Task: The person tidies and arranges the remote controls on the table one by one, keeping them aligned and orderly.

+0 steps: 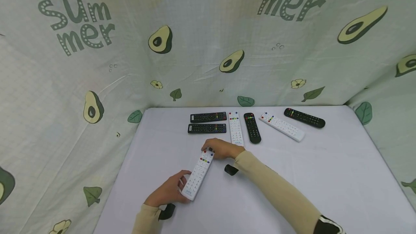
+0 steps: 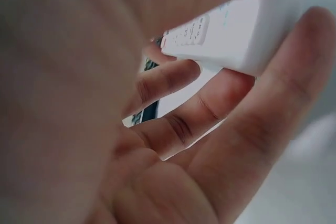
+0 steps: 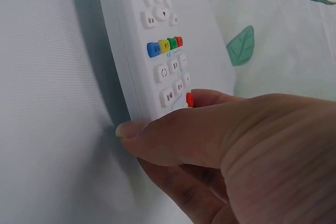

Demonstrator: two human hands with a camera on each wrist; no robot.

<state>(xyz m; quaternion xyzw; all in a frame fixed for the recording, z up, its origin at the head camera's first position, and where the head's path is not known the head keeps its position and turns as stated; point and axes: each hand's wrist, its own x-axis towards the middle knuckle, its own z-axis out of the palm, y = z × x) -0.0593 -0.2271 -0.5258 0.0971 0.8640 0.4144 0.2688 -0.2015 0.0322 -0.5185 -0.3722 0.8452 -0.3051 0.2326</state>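
A white remote control (image 1: 198, 176) with colored buttons is held aslant over the table by both hands. My left hand (image 1: 170, 189) grips its near end; in the left wrist view the thumb lies above the white casing (image 2: 236, 35) and the fingers reach beneath. At the far end, my right hand (image 1: 222, 148) pinches the remote. The right wrist view has that thumb (image 3: 173, 137) across the end, beside a red button (image 3: 189, 99), with the other fingers partly hidden behind.
Behind the hands lie two black remotes (image 1: 208, 117) side by side, an upright white remote (image 1: 235, 128) and a black remote (image 1: 252, 128). Farther right are a slanted white remote (image 1: 282, 126) and another black remote (image 1: 304, 117). A patterned cloth (image 1: 195, 78) hangs behind the white table (image 1: 292, 169).
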